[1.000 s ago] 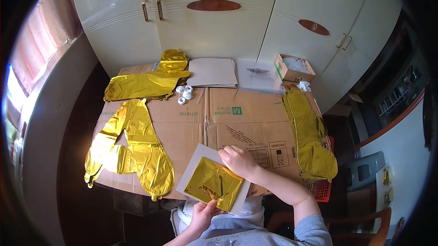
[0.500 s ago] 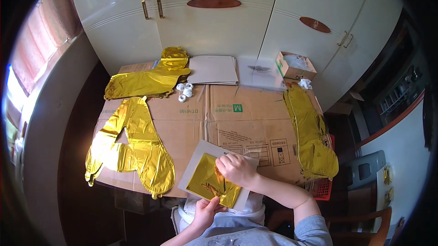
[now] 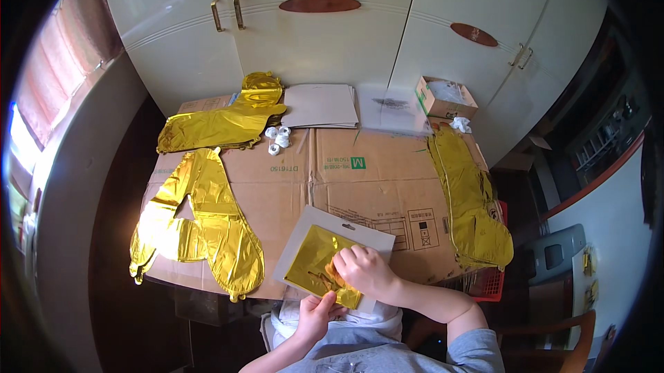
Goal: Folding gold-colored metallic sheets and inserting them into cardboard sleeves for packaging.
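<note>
A pale card (image 3: 378,235) with a hang slot in its far edge lies tilted at the table's near edge, over my lap. Folded gold foil (image 3: 309,255) covers most of it, creased and mirroring my fingers. My left hand (image 3: 317,315) pinches the near edge of the card and foil, thumb on top. Closed, with fingers curled down, my right hand (image 3: 365,273) rests against the right part of the foil; whatever its fingertips hold is hidden. Left of the card, a flat gold foil letter-shaped balloon (image 3: 220,217) is spread out.
Gold foil balloons (image 3: 214,126) are stacked at the back left, others (image 3: 465,200) along the right edge. White rolls (image 3: 278,139), grey card sheets (image 3: 319,105), a clear plastic sheet (image 3: 393,114) and a small carton (image 3: 446,98) sit on the cardboard-covered table (image 3: 366,190). A red basket (image 3: 492,284) is below right.
My right hand has slid slightly right and nearer across the foil. The card's hang slot, hidden before, now shows. My left hand keeps its pinch in nearly the same place.
</note>
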The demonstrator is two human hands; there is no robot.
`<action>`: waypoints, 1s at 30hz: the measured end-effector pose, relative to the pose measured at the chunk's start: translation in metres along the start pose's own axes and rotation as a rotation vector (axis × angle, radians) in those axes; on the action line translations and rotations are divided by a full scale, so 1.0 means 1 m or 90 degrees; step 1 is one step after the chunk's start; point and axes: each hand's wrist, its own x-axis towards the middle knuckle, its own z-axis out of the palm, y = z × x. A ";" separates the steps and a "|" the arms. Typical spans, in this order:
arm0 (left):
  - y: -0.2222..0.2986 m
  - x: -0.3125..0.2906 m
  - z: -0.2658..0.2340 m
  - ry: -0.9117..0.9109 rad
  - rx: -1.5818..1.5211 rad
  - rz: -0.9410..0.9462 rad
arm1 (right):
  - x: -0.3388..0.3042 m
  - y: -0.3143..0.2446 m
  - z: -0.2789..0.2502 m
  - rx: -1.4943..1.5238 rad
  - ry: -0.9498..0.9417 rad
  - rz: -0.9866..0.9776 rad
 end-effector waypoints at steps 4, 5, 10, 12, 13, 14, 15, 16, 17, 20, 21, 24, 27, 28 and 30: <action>0.004 0.004 0.000 -0.010 0.026 -0.003 | -0.001 -0.009 -0.008 0.010 0.001 -0.022; 0.005 0.004 0.001 -0.013 0.032 0.001 | -0.001 -0.011 -0.011 0.020 0.004 -0.023; -0.001 0.004 0.002 -0.004 0.036 0.042 | -0.002 -0.021 -0.015 0.052 0.015 -0.019; 0.000 0.000 0.000 0.001 0.043 0.034 | -0.004 -0.024 -0.015 0.061 0.003 -0.020; 0.000 -0.003 -0.002 0.005 0.048 0.029 | -0.005 -0.025 -0.014 0.065 -0.003 -0.021; -0.001 -0.005 -0.006 0.009 0.052 0.022 | -0.006 -0.027 -0.014 0.078 -0.006 -0.023; -0.003 -0.008 -0.010 0.005 0.061 0.024 | -0.007 -0.030 -0.013 0.091 -0.010 -0.025; -0.006 -0.012 -0.016 0.001 0.070 0.026 | -0.008 -0.033 -0.012 0.105 -0.014 -0.028; -0.005 -0.015 -0.016 -0.003 0.080 0.028 | -0.009 -0.036 -0.011 0.115 -0.014 -0.031; 0.001 -0.032 -0.010 0.037 0.085 0.036 | -0.013 -0.044 -0.006 0.136 -0.010 -0.037; 0.001 -0.034 -0.012 0.054 0.061 0.029 | -0.014 -0.046 -0.004 0.134 -0.007 -0.036; -0.005 -0.040 -0.024 0.106 0.002 0.047 | -0.016 -0.050 -0.002 0.121 0.013 -0.026; -0.014 -0.038 -0.030 0.150 -0.032 0.145 | -0.014 -0.053 -0.006 0.128 0.020 -0.023; -0.014 -0.037 -0.029 0.153 -0.004 0.153 | -0.014 -0.053 -0.007 0.135 0.019 -0.024; -0.011 -0.035 -0.023 0.154 0.052 0.169 | -0.015 -0.054 -0.009 0.128 0.019 -0.018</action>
